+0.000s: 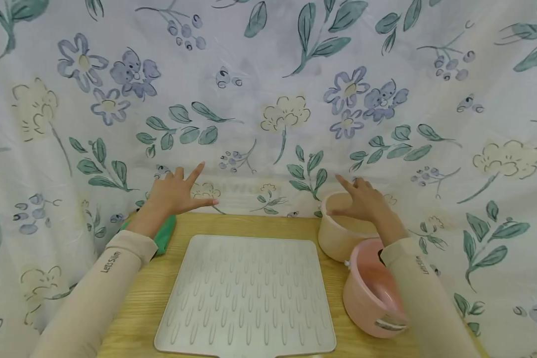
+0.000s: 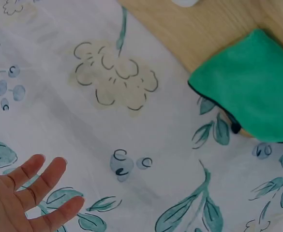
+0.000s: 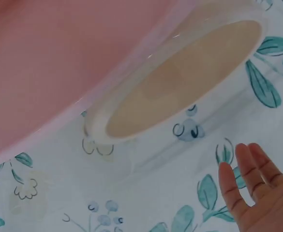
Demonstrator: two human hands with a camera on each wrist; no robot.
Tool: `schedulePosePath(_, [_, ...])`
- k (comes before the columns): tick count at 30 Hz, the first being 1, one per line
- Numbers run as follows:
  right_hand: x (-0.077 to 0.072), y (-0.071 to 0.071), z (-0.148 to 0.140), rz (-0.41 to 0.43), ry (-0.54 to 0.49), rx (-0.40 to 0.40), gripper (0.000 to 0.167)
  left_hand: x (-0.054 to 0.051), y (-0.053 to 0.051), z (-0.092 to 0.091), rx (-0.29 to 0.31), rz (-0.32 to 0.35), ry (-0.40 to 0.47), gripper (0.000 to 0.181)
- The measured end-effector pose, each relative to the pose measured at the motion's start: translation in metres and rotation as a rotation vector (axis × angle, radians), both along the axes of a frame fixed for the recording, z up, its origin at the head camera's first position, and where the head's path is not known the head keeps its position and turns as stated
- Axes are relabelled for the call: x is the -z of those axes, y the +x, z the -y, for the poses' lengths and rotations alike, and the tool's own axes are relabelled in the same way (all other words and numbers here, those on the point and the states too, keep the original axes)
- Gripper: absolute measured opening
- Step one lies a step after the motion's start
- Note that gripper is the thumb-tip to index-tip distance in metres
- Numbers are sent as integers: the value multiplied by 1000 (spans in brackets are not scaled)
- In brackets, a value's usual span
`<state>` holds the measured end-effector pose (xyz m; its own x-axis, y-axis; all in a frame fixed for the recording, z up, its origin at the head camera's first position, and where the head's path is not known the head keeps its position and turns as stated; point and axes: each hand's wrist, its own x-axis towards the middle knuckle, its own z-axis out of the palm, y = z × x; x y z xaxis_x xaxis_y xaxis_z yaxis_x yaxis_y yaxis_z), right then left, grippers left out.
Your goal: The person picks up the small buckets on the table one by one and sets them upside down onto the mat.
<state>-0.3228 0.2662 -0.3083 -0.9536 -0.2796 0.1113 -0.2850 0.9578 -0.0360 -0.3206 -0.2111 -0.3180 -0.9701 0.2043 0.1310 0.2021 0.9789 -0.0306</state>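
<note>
My left hand [image 1: 172, 191] is raised above the back left of the table, thumb and index finger spread apart, with nothing in it. Beneath that forearm lies a green cloth item [image 1: 164, 236] with a dark edge, partly hidden by the sleeve; the left wrist view shows more of this green cloth [image 2: 247, 87]. My right hand [image 1: 362, 201] hovers in front of a cream round container [image 1: 335, 238], thumb and index finger spread, holding nothing. A pink round container [image 1: 367, 303] stands nearer, partly covered by the right sleeve. In the right wrist view the fingers [image 3: 235, 193] are spread.
A pale ridged mat [image 1: 246, 298] lies flat in the middle of the wooden table [image 1: 250, 224]. A white curtain [image 1: 250, 59] printed with flowers and leaves hangs behind the table and along both sides. Both containers stand right of the mat.
</note>
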Motion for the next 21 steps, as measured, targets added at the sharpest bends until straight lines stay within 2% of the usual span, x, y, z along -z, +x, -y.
schedulePosePath(10, [-3,24,-37,61,-59,34,113,3,22,20,26,-2,32,113])
schedulePosePath(15, [1,40,-61,57,-96,30,110,12,34,27,41,-5,37,113])
schedulePosePath(21, [6,62,-83,102,-141,49,105,27,50,34,86,-60,6,110])
